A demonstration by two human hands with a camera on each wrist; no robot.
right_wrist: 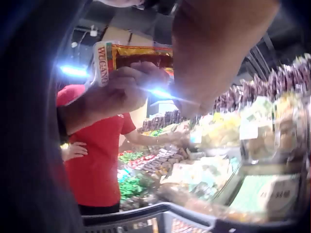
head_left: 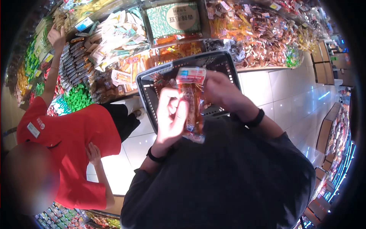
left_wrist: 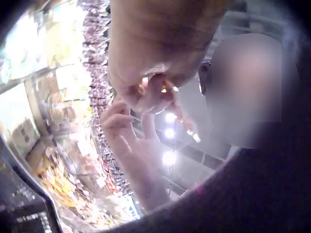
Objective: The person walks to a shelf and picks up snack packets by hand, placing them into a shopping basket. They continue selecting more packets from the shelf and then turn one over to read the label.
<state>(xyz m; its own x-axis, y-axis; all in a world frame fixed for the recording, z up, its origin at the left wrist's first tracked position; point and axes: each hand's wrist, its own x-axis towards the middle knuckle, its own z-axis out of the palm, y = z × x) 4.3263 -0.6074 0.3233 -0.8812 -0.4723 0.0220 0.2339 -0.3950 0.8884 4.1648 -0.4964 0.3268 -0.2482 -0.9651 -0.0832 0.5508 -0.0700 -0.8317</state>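
A long, see-through snack packet (head_left: 193, 110) with reddish-brown contents and a red-and-white header is held up over the shopping basket (head_left: 183, 60). My left hand (head_left: 171, 114) grips its left side with curled fingers, thumb across the front. In the right wrist view the packet (right_wrist: 141, 54) shows "WUGANG" lettering on its header. At the upper right edge, my right hand (head_left: 225, 91) pinches the packet near the header; it is blurred in the head view, and its fingertips are hidden in the right wrist view. More packets show inside the dark basket.
Bins heaped with wrapped snacks (head_left: 122, 36) run along the far side, with a green printed box (head_left: 173, 19) among them. On the left a person in a red shirt (head_left: 84, 149) reaches into the bins. Tiled floor (head_left: 259, 87) and another display (head_left: 331, 141) lie on the right.
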